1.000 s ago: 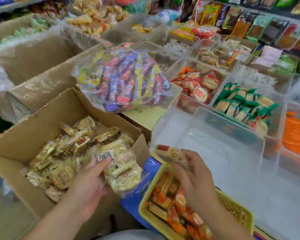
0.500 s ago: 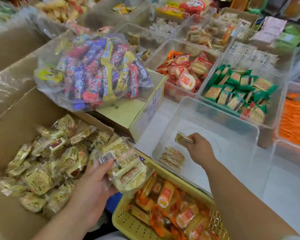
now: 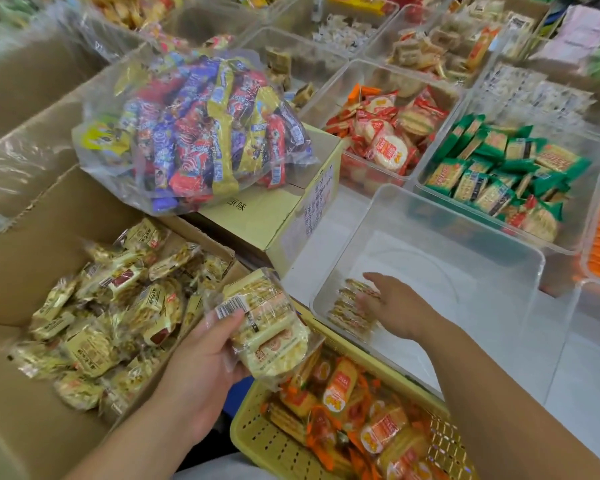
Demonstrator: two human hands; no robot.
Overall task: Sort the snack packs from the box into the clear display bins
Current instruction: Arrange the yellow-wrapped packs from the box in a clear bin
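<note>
Left hand wraps its fingers around a clear bag of snack packs, barcode up, holding it above the gap between the cardboard box and the yellow basket. Right hand is down inside the clear bin, fingers stretched out flat, touching a small stack of packs in the near-left corner. Gold-wrapped packs fill the box.

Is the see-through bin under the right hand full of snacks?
No, the clear bin holds only a few snack packs by the right hand.
</note>
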